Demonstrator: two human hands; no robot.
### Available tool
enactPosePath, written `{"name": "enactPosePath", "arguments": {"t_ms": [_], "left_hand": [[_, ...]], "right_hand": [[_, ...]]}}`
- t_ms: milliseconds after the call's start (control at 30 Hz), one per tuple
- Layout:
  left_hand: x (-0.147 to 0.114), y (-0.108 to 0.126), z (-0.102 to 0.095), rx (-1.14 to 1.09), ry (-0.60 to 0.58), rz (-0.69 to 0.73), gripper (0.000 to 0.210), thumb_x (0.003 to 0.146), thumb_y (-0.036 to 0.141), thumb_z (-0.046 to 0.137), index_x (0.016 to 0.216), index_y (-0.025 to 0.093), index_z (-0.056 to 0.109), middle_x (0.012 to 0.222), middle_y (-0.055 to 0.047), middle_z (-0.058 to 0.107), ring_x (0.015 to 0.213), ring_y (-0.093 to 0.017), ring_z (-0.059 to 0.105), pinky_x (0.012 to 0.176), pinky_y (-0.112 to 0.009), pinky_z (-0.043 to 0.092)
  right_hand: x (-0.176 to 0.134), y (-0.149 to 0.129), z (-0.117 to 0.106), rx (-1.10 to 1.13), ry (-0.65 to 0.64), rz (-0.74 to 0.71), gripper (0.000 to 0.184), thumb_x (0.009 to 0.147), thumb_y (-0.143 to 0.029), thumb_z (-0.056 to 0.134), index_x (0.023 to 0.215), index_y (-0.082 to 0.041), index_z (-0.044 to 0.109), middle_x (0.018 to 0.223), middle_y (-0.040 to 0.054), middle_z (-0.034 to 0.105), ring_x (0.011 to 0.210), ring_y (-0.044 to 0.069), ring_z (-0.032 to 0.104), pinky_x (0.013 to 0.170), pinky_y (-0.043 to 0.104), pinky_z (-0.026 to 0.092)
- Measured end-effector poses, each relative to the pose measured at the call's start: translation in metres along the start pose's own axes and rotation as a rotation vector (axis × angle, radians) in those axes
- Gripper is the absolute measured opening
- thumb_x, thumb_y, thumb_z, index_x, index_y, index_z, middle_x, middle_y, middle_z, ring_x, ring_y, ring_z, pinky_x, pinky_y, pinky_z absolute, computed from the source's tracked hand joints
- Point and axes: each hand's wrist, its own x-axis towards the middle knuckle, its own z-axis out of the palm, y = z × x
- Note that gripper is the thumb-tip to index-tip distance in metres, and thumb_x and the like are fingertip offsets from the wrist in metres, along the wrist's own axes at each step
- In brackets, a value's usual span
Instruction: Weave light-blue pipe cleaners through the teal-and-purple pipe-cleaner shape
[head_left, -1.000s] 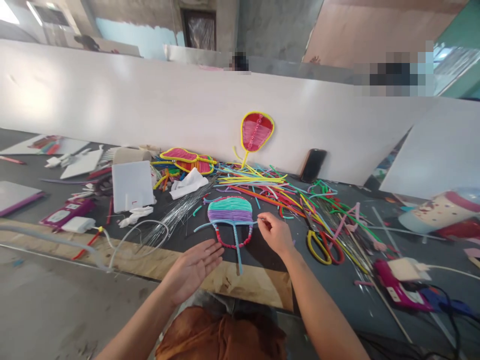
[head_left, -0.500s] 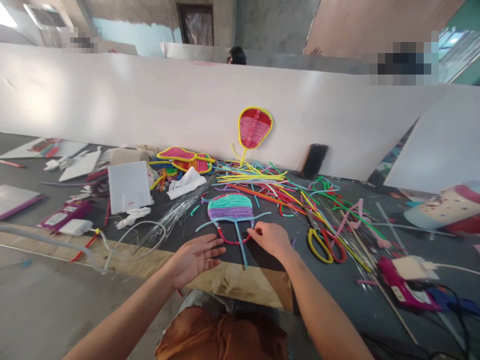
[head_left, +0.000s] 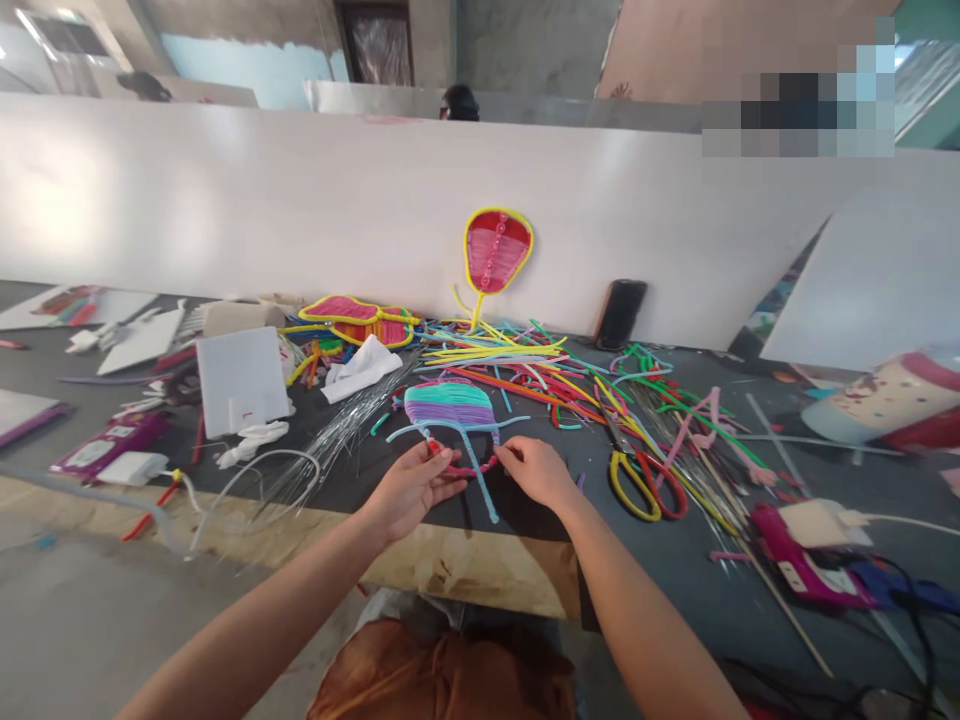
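Pinching the red loop (head_left: 465,472) of the turquoise-and-purple piece (head_left: 451,412), your left hand (head_left: 409,488) holds its left side, while your right hand (head_left: 536,468), thumb and fingers pressed together, grips its right. The piece sits over the dark tabletop (head_left: 697,605), before the heap of colored stems (head_left: 495,352); scissors (head_left: 634,488) lie rightward.

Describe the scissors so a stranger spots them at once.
On the dark table, find the right hand. To its right, beside the coloured stems, lie the scissors. Unlike the thin stems, they have two broad handle loops, one yellow, one red.
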Motion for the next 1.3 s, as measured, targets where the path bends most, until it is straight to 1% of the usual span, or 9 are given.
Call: {"name": "enactPosePath", "arguments": {"t_ms": [167, 233, 367, 467, 633, 800, 933, 1033, 1300], "left_hand": [[0.009, 0.004, 0.006, 0.007, 0.044, -0.008, 0.017, 0.078, 0.01, 0.062, 0.081, 0.016, 0.046, 0.092, -0.008, 0.069, 0.07, -0.015, 0.069, 0.071, -0.029, 0.057], [0.009, 0.008, 0.008, 0.015, 0.029, 0.002, 0.018, 0.078, 0.01, 0.063, 0.082, 0.017, 0.046, 0.092, -0.009, 0.069, 0.07, -0.014, 0.069, 0.07, -0.028, 0.057], [0.007, 0.011, 0.013, 0.087, -0.046, 0.046, 0.021, 0.077, 0.016, 0.066, 0.084, 0.017, 0.046, 0.095, -0.007, 0.068, 0.073, -0.014, 0.068, 0.07, -0.028, 0.057], [0.009, 0.008, 0.015, 0.195, -0.098, 0.115, 0.023, 0.078, 0.025, 0.067, 0.085, 0.019, 0.046, 0.097, -0.005, 0.067, 0.082, -0.015, 0.067, 0.071, -0.028, 0.057], [0.021, 0.011, 0.017, 0.363, -0.177, 0.188, 0.026, 0.077, 0.034, 0.067, 0.09, 0.019, 0.05, 0.111, -0.007, 0.062, 0.087, -0.019, 0.067, 0.072, -0.032, 0.055], [0.043, 0.017, 0.016, 0.314, -0.275, 0.221, 0.026, 0.067, 0.023, 0.076, 0.084, 0.017, 0.056, 0.108, -0.005, 0.064, 0.091, -0.019, 0.066, 0.08, -0.029, 0.05], [0.055, 0.015, 0.009, 0.187, -0.328, 0.053, 0.026, 0.064, 0.018, 0.078, 0.085, 0.015, 0.063, 0.093, -0.006, 0.069, 0.088, -0.021, 0.067, 0.082, -0.032, 0.051], [0.055, 0.012, 0.006, 0.129, -0.396, -0.057, 0.032, 0.065, 0.022, 0.078, 0.094, 0.013, 0.067, 0.098, -0.013, 0.071, 0.093, -0.027, 0.067, 0.085, -0.037, 0.051], [0.051, 0.008, 0.002, 0.075, -0.199, 0.031, 0.028, 0.068, 0.029, 0.077, 0.088, 0.013, 0.068, 0.085, -0.01, 0.073, 0.085, -0.026, 0.069, 0.078, -0.039, 0.054]], "right_hand": [[0.003, 0.008, 0.003, 0.325, -0.068, 0.026, 0.028, 0.09, -0.04, 0.041, 0.091, -0.02, 0.06, 0.083, 0.0037, 0.069, 0.06, 0.013, 0.064, 0.052, 0.023, 0.047], [0.004, 0.008, 0.007, 0.59, -0.111, 0.045, 0.027, 0.089, -0.043, 0.044, 0.095, -0.02, 0.057, 0.092, 0.0049, 0.069, 0.067, 0.013, 0.067, 0.055, 0.023, 0.051], [0.008, 0.006, 0.01, 1.315, -0.176, 0.11, 0.025, 0.076, -0.041, 0.068, 0.083, -0.02, 0.056, 0.091, 0.0035, 0.07, 0.071, 0.012, 0.068, 0.065, 0.023, 0.055], [0.01, 0.005, 0.007, 1.523, -0.095, 0.15, 0.023, 0.076, -0.038, 0.069, 0.084, -0.019, 0.059, 0.085, 0.0038, 0.072, 0.067, 0.013, 0.068, 0.06, 0.021, 0.055], [0.012, 0.005, 0.001, 1.586, 0.023, 0.188, 0.023, 0.081, -0.037, 0.065, 0.087, -0.015, 0.063, 0.072, 0.0048, 0.072, 0.052, 0.011, 0.064, 0.049, 0.018, 0.053], [0.012, 0.005, 0.001, 1.62, 0.116, 0.175, 0.021, 0.075, -0.035, 0.072, 0.082, -0.018, 0.061, 0.068, 0.0008, 0.07, 0.056, 0.012, 0.066, 0.051, 0.019, 0.054], [0.011, 0.003, 0.005, 1.607, 0.1, 0.144, 0.024, 0.071, -0.035, 0.076, 0.08, -0.02, 0.06, 0.065, -0.0024, 0.068, 0.059, 0.011, 0.065, 0.052, 0.018, 0.052], [0.01, -0.001, 0.011, 1.57, 0.077, 0.15, 0.024, 0.071, -0.036, 0.075, 0.079, -0.02, 0.059, 0.063, -0.0035, 0.065, 0.057, 0.01, 0.063, 0.051, 0.018, 0.051], [0.006, -0.007, 0.019, 1.432, 0.108, 0.118, 0.024, 0.075, -0.041, 0.07, 0.08, -0.021, 0.059, 0.066, -0.0039, 0.062, 0.061, 0.011, 0.062, 0.056, 0.022, 0.051]]}}
